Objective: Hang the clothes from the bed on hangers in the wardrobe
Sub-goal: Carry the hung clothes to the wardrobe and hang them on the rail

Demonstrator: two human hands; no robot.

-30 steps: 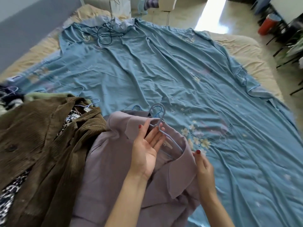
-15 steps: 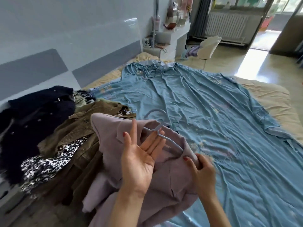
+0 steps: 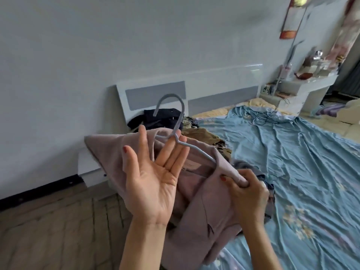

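Pale grey wall fills the upper half of the view, with a white-and-grey headboard (image 3: pixel 155 94) leaning against it above a wood-patterned floor (image 3: pixel 48 230). To the right lies the bed (image 3: pixel 292 152) under a creased blue sheet printed with pale flowers; no brand, label or readable writing shows anywhere. Held up over the bed's near edge is a lilac shirt (image 3: pixel 194 201) on a light blue hanger (image 3: pixel 175 121), whose hook stands above the collar while its arms disappear inside the cloth. The left hand (image 3: pixel 153 182) is raised palm-up with its fingers straight and slightly spread, the hanger's neck resting between two of them. The right hand (image 3: pixel 247 193) has its fingers curled tight, pinching the shirt's shoulder over the hanger's end. Behind the shirt, a dark garment (image 3: pixel 159 117) and a brown one (image 3: pixel 204 135) are mostly hidden. Far right, a white desk (image 3: pixel 303 86) carries blurred clutter that cannot be identified, and a red hanging on the wall is smeared and cut off by the frame.
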